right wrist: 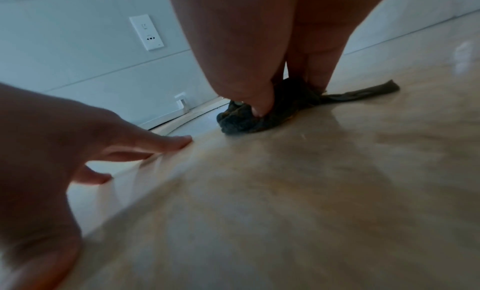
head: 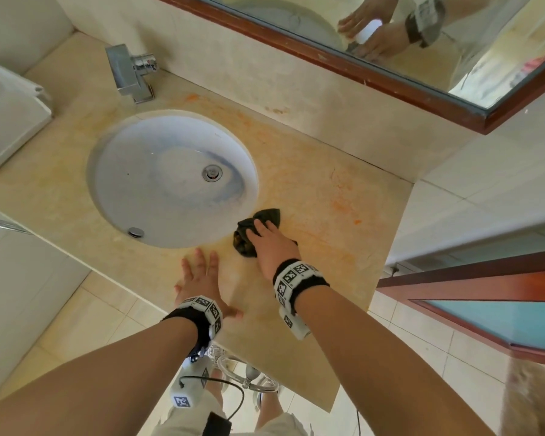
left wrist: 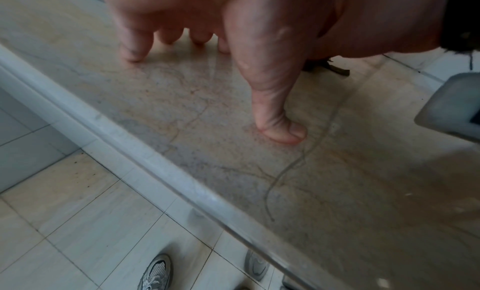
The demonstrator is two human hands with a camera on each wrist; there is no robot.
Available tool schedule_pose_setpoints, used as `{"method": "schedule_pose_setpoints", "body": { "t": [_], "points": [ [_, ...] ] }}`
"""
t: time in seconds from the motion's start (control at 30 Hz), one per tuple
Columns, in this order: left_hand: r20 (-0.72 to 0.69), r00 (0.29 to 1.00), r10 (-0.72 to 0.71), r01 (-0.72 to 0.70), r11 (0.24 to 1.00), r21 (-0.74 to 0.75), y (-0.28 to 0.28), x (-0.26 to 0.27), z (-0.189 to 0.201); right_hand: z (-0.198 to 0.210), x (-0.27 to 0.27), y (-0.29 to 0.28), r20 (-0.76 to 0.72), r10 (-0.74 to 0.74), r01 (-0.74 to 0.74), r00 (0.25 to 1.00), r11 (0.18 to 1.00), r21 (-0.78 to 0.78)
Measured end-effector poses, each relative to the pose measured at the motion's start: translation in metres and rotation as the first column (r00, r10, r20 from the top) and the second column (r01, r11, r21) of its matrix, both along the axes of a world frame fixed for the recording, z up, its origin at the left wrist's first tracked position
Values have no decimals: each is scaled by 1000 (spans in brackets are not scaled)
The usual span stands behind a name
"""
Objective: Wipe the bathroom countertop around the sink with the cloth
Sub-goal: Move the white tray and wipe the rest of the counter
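Head view shows our right hand (head: 272, 245) pressing the crumpled dark cloth (head: 258, 229) onto the beige marble countertop (head: 343, 190), fingers curled into it, just right of the round white sink (head: 170, 177); our left hand (head: 199, 278) rests nearby, fingers spread flat.

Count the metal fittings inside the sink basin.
2. A round drain sits at the bottom of the sink, and a small overflow cap is on its near wall. None other shows.
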State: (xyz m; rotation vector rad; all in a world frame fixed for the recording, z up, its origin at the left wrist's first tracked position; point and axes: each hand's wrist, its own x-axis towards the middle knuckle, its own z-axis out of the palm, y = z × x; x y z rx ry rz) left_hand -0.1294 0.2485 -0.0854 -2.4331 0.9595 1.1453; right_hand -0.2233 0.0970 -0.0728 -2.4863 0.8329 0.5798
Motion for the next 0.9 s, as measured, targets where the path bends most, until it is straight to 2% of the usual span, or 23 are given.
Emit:
{"method": "schedule_pose_setpoints", "body": {
  "t": [0.13, 0.33, 0.43, 0.57, 0.77, 0.9],
  "points": [
    [4, 1000, -8, 8, 1000, 5, 0, 0, 3, -3, -42, -18, 11, -135, 135, 991, 991, -15],
    [12, 999, -31, 30, 999, 26, -3, -1, 6, -17, -147, -40, -39, -354, 349, 934, 932, -101],
    [15, 999, -32, 32, 999, 27, -3, 0, 6, -15, -170, -40, -64, -369, 360, 927, 926, -112],
    [12, 999, -31, 31, 999, 27, -3, 0, 7, -11, -145, -33, -88, -312, 301, 946, 947, -115],
    [1, 1000, -16, 16, 1000, 22, -3, 1, 5, 1, -49, -3, -9, -106, 106, 994, 993, -55],
    [1, 1000, -13, 13, 1000, 26, -4, 0, 4, -1, -3, 6, 5, -39, 39, 999, 998, -41]
  ]
}}
